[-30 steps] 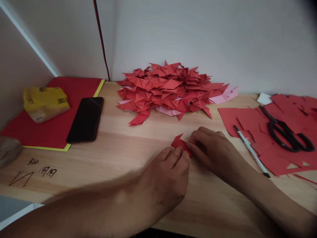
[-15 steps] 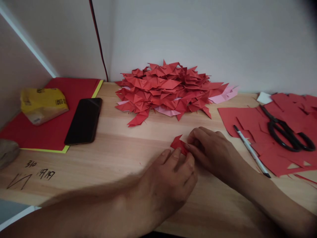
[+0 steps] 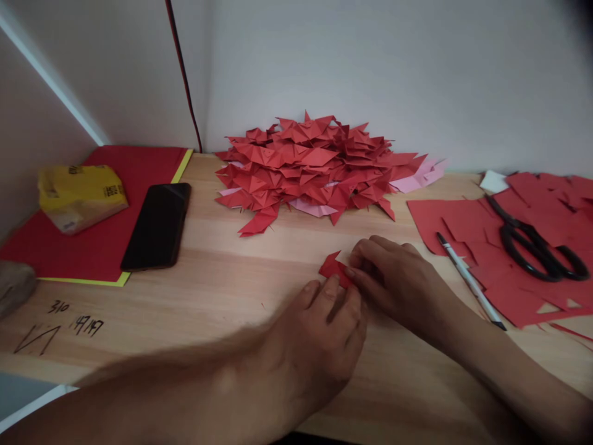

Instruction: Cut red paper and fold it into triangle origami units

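A small folded piece of red paper [image 3: 332,264] lies on the wooden table between my hands, one pointed corner sticking up. My left hand [image 3: 322,337] presses on its near edge with the fingertips. At its right side my right hand [image 3: 393,275] pinches the paper between thumb and curled fingers; the exact grip is partly hidden. Behind them rises a heap of folded red paper pieces [image 3: 301,161], with a few pink ones [image 3: 421,176] among them.
Right of my hands are a white pen [image 3: 470,281], black-handled scissors [image 3: 532,247] and cut red paper sheets [image 3: 509,290]. At left lie a black phone [image 3: 157,225], a yellow packet [image 3: 83,194] and red sheets [image 3: 139,167]. A grey stone-like lump [image 3: 13,287] sits at the left edge.
My left hand has shifted very slightly, its fingers still on the red paper. My right hand and the paper look almost the same.
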The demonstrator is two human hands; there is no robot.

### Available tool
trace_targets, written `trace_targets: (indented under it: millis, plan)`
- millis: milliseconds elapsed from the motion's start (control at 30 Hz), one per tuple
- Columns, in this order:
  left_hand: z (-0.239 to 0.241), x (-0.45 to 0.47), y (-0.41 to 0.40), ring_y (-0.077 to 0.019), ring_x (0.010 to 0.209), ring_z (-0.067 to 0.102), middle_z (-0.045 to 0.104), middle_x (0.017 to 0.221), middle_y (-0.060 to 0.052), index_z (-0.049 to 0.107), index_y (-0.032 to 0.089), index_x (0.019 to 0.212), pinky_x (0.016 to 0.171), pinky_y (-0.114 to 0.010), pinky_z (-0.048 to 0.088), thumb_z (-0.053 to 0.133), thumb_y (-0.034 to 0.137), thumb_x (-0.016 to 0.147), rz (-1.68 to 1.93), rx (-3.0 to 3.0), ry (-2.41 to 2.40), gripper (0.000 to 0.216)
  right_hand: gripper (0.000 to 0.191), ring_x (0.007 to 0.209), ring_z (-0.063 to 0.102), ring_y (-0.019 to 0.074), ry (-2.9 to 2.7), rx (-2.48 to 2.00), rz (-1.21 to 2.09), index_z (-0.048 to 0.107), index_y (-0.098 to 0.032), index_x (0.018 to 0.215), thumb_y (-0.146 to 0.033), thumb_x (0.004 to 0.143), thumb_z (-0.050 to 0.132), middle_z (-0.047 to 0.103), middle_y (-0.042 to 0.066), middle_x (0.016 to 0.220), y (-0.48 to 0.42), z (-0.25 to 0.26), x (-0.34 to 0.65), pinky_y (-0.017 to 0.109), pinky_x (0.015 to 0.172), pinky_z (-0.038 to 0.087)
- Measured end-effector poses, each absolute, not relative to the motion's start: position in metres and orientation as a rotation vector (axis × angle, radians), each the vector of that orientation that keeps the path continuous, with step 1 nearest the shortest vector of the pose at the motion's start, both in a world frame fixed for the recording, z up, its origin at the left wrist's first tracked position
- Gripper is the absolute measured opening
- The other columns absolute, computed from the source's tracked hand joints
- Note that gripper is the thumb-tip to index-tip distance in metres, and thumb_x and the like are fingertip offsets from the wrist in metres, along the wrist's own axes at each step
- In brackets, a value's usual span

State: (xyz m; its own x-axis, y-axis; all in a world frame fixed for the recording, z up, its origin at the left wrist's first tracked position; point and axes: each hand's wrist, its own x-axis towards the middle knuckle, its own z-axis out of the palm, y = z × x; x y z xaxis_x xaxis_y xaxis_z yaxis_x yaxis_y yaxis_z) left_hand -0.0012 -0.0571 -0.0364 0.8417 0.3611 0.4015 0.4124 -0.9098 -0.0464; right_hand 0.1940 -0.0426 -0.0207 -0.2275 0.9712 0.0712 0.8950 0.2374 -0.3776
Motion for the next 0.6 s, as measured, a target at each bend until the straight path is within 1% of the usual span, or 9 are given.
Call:
trace_targets:
  millis: [100, 233, 333, 433, 600]
  plan:
    - [-0.0361, -0.0014, -0.0579, -0.0322, 0.115, 0.057, 0.062, 0.125, -0.015, 0.063, 0.007, 0.118, 0.092, -0.045, 0.048, 0.047, 0.015, 0.091, -0.583, -2.898, -0.612, 0.032, 0.013, 0.066, 0.05, 0.0161, -2.217, -1.751, 0.376, 0.049, -0.021, 0.076, -0.023, 0.089, 0.053, 0.056, 0.0, 0.074, -0.042, -0.0214, 0.1938, 0.029, 0.065, 0.03]
    - [-0.0354, -0.0027, -0.0585, -0.0289, 0.118, 0.056, 0.062, 0.126, -0.016, 0.06, 0.003, 0.121, 0.102, -0.042, 0.044, 0.045, 0.011, 0.09, -0.573, -2.908, -0.601, 0.035, 0.014, 0.067, 0.05, 0.0162, -2.219, -1.77, 0.346, 0.049, -0.021, 0.077, -0.026, 0.09, 0.052, 0.056, 0.0, 0.075, -0.0405, -0.0238, 0.1932, 0.03, 0.066, 0.03]
    - [-0.0373, -0.003, -0.0589, -0.0273, 0.122, 0.054, 0.062, 0.126, -0.016, 0.06, 0.004, 0.12, 0.107, -0.042, 0.04, 0.043, 0.011, 0.09, -0.592, -2.91, -0.559, 0.035, 0.017, 0.066, 0.05, 0.0158, -2.218, -1.783, 0.33, 0.048, -0.02, 0.075, -0.028, 0.091, 0.051, 0.056, 0.0, 0.074, -0.0386, -0.0244, 0.1918, 0.029, 0.066, 0.029]
    - [-0.0394, -0.002, -0.059, -0.0266, 0.121, 0.056, 0.065, 0.123, -0.014, 0.062, 0.005, 0.117, 0.107, -0.042, 0.042, 0.044, 0.012, 0.091, -0.627, -2.898, -0.555, 0.032, 0.02, 0.063, 0.049, 0.0151, -2.218, -1.8, 0.324, 0.048, -0.02, 0.074, -0.031, 0.091, 0.05, 0.056, 0.0, 0.071, -0.036, -0.023, 0.19, 0.029, 0.065, 0.028]
    - [-0.0386, 0.0015, -0.0589, -0.0264, 0.116, 0.061, 0.067, 0.118, -0.016, 0.064, 0.004, 0.112, 0.104, -0.04, 0.046, 0.046, 0.011, 0.091, -0.693, -2.875, -0.555, 0.028, 0.028, 0.055, 0.045, 0.0125, -2.222, -1.879, 0.293, 0.048, -0.019, 0.068, -0.036, 0.09, 0.049, 0.055, -0.001, 0.061, -0.0326, -0.0189, 0.1863, 0.028, 0.062, 0.026]
